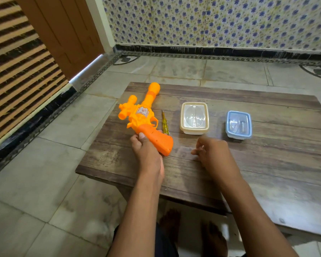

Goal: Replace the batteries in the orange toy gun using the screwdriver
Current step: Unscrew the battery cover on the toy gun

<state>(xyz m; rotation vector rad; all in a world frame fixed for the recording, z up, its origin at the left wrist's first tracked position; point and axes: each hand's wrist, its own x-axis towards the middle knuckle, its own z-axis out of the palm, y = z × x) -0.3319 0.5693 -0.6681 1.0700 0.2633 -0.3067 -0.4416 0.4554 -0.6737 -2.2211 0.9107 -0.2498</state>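
Observation:
The orange toy gun [144,115] lies on the wooden table [267,160], barrel pointing away from me. My left hand [146,151] grips its darker orange handle from the left side, thumb on top. A yellow see-through screwdriver [165,124] lies just right of the gun, tip pointing away. My right hand [214,154] hovers over the table right of the handle, fingers loosely curled and holding nothing.
A beige lidded box [194,118] stands right of the screwdriver. Further right a blue lidded box [238,126] holds small dark items, too blurred to identify. The low table stands on a tiled floor [44,182]; my bare feet [193,230] show under its near edge.

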